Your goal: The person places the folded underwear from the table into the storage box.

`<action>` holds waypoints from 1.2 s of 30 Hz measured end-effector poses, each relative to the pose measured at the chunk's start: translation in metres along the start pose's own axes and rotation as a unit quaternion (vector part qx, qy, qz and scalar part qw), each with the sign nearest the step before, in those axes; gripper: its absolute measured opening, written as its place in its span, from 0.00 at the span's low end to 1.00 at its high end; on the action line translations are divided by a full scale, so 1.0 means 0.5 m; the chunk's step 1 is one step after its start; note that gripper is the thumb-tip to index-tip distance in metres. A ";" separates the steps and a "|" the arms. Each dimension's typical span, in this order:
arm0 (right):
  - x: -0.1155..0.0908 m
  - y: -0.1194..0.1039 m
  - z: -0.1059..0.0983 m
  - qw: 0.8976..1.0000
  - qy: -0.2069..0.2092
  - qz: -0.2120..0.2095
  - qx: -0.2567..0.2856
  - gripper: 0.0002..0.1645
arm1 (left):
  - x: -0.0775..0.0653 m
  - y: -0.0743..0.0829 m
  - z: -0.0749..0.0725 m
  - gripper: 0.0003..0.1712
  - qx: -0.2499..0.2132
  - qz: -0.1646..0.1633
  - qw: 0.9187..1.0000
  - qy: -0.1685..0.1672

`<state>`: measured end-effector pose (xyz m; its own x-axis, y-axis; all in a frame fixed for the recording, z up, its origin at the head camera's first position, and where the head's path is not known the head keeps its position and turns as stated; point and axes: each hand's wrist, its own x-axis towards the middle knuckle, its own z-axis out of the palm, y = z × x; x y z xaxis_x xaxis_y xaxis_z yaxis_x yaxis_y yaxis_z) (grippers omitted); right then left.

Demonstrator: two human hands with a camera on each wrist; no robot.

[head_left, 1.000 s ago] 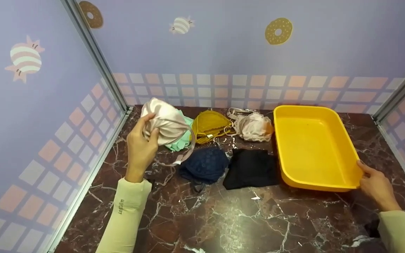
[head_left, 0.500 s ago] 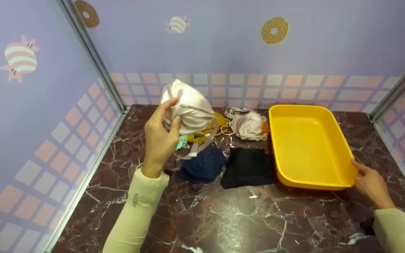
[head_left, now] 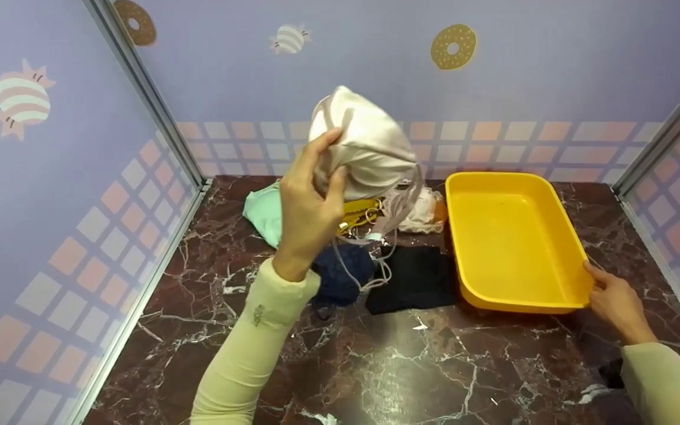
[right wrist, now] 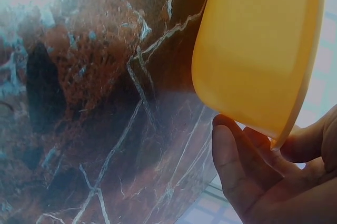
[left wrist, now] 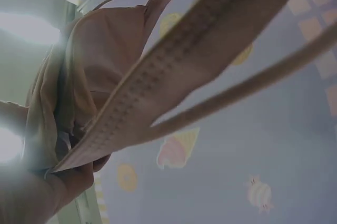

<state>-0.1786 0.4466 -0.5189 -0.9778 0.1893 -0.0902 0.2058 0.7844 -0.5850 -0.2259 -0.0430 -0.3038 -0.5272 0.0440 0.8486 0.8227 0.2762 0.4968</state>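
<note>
Since the earlier frame, the left hand point(head_left: 310, 206) and the pale satin bra point(head_left: 369, 139) have shifted up toward two o'clock, uncovering more of the mint garment point(head_left: 266, 215); the yellow tray point(head_left: 511, 248) and the right hand point(head_left: 618, 304) stay together.

From the head view, I see the left thumb and fingers pinching the bra's near edge, its cup pointing to one o'clock and its straps dangling before the navy garment point(head_left: 343, 274) and black cloth point(head_left: 414, 280). The tray lies between three and four o'clock from that grip, its long axis running nearly twelve to six. The right hand is nearer, gripping the tray's corner at five o'clock. The left forearm slants from seven toward one, hand raised above the table point(head_left: 387, 366).

In the left wrist view, the hand is at eight o'clock, the bra's band sweeping toward one.

In the right wrist view, the thumb sits on one side of the tray's rim, fingers below the wall; the forearm is out of sight.
</note>
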 end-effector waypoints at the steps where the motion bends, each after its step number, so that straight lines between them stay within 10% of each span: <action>1: -0.001 -0.002 0.000 1.000 -0.002 0.001 0.003 0.37 | 0.002 0.001 0.008 0.25 -0.007 0.007 1.000 0.000; 26: -0.023 -0.017 0.007 1.000 0.005 -0.013 -0.001 0.37 | 0.005 0.028 0.284 0.24 -0.154 0.039 0.986 -0.045; 36: -0.031 -0.021 0.011 1.000 -0.001 -0.005 0.016 0.36 | -0.056 0.042 0.394 0.21 -0.138 0.064 0.987 -0.050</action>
<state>-0.1658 0.4320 -0.5158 -0.9798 0.1809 -0.0853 0.1948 0.7674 -0.6109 -0.2358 0.1507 -0.3531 -0.4221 0.1606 0.8922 0.9032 -0.0099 0.4291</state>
